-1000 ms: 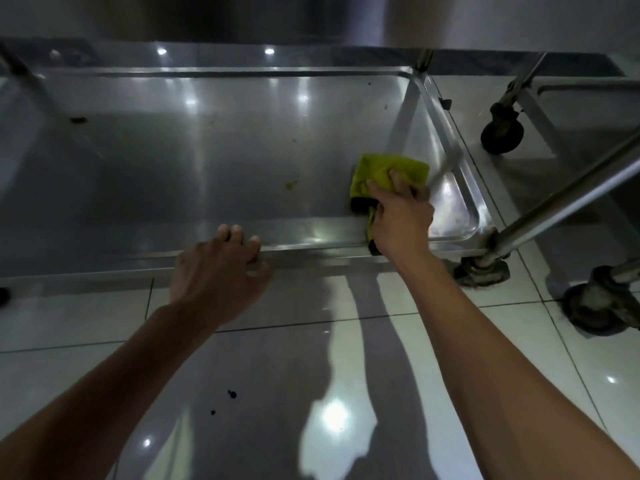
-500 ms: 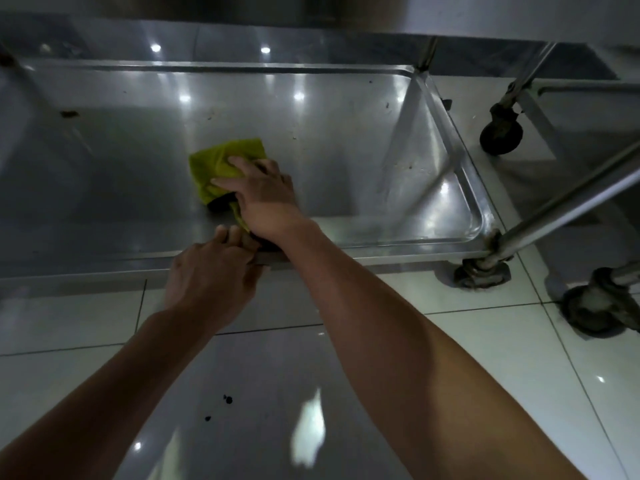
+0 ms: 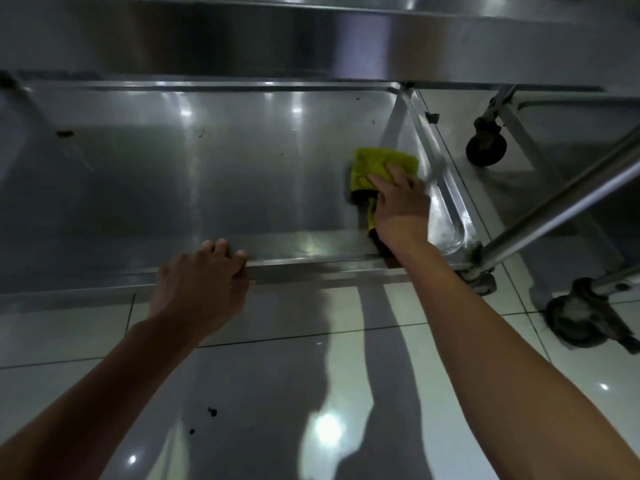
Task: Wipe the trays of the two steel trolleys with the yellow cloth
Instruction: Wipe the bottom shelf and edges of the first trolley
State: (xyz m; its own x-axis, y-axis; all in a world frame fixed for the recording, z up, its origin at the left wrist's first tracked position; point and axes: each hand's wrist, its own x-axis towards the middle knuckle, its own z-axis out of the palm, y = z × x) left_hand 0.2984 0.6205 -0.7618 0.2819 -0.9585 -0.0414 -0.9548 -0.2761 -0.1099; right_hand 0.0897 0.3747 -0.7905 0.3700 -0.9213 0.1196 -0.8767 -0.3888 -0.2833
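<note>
- The right hand (image 3: 401, 209) is pressing flat, fingers straight, on the yellow cloth (image 3: 379, 168).
- The cloth is lying at three o'clock in the lower tray (image 3: 207, 174), near its right rim.
- The left hand (image 3: 201, 285) is curling over the tray's six-o'clock rim.

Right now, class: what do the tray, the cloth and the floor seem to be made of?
Tray: steel by the task, brushed and shiny, mirroring ceiling lights.
Yellow cloth: soft, fuzzy fabric, probably microfibre, folded under the right hand.
Floor: glossy tiles, likely ceramic, with dark grout lines and bright reflections.
</note>
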